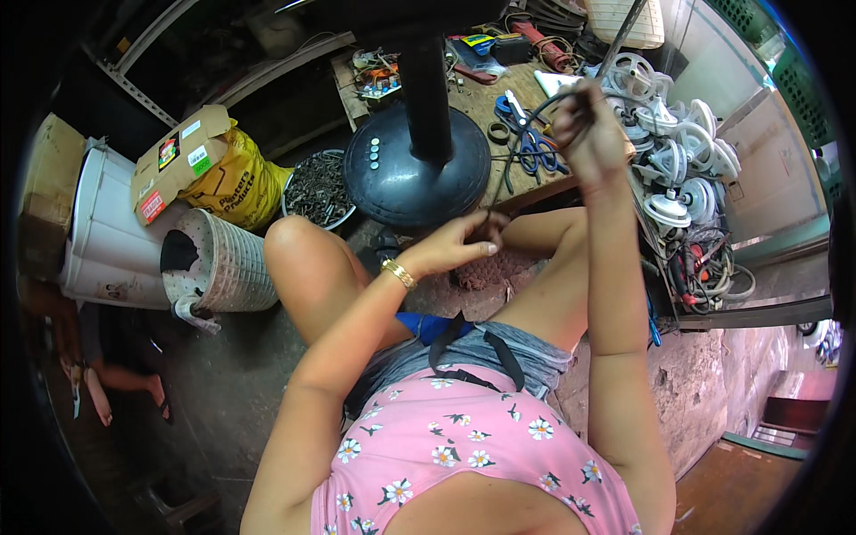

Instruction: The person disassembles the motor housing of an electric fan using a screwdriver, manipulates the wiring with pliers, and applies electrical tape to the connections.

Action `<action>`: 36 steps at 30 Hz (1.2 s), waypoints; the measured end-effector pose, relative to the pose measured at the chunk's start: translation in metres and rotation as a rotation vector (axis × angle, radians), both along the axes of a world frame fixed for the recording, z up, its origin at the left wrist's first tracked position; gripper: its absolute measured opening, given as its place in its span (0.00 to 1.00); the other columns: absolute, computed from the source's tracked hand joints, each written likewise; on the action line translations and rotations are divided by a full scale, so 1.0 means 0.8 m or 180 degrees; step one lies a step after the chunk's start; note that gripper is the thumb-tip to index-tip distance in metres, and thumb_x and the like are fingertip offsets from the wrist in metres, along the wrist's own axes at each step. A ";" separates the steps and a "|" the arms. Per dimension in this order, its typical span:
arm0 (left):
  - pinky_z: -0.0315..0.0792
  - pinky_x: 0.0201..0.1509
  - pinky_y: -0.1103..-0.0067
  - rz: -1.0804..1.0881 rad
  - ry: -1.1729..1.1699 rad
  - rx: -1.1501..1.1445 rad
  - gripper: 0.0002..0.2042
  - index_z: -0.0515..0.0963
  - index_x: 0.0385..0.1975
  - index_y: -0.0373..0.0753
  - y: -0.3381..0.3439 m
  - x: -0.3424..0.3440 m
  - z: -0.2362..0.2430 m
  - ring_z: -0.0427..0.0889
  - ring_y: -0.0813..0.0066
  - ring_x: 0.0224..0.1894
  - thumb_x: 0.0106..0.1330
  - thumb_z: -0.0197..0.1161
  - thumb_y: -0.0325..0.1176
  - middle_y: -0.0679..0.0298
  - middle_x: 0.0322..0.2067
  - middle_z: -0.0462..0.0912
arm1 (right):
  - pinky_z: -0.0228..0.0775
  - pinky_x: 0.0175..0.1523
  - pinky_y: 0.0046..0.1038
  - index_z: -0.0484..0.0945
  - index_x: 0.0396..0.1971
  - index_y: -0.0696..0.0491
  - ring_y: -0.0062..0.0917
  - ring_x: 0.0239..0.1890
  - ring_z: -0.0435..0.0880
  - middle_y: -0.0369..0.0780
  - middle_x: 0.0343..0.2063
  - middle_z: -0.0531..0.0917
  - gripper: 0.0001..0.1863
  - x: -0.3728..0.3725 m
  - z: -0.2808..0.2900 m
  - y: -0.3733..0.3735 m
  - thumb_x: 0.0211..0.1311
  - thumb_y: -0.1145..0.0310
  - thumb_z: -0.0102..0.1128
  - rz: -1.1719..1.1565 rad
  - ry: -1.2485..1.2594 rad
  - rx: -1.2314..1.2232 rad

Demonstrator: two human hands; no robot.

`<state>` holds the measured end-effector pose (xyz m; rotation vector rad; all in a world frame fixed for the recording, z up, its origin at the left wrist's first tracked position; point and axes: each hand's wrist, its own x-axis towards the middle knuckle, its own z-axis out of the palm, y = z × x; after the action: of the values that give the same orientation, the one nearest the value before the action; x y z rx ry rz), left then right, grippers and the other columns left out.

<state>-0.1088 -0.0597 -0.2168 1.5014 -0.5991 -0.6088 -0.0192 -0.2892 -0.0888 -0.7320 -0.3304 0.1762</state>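
My right hand (588, 129) grips a black cord (535, 114)

I hold it up at the edge of the wooden table (477, 100), fingers closed. The cord runs down toward my left hand (465, 241), curled just beside the round black stand (419, 189); I cannot tell whether those fingers grip it.

The cord (543, 105) that you hold looks like matt plastic or rubber, and the round base (392, 192) before you is smooth and glossy. Your bracelet (399, 274) is of shiny metal, your top (481, 410) of soft-looking printed cloth. The tabletop (540, 188) is dull wood, the carton (169, 169) matt cardboard, the yellow bag (239, 183) wrinkled, shiny plastic.
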 end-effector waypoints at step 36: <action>0.76 0.40 0.78 0.0993 0.3217 -0.2859 0.12 0.72 0.51 0.36 0.006 0.015 0.019 0.76 0.75 0.38 0.71 0.58 0.31 0.62 0.39 0.77 | 0.74 0.36 0.28 0.78 0.47 0.60 0.27 0.28 0.82 0.41 0.26 0.82 0.20 0.098 -0.157 -0.076 0.52 0.71 0.63 -0.1327 0.0191 -0.4816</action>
<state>-0.0968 -0.0546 -0.2018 0.3113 0.1717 -0.6365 0.0596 -0.3500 -0.2146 -2.2587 0.0907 0.0187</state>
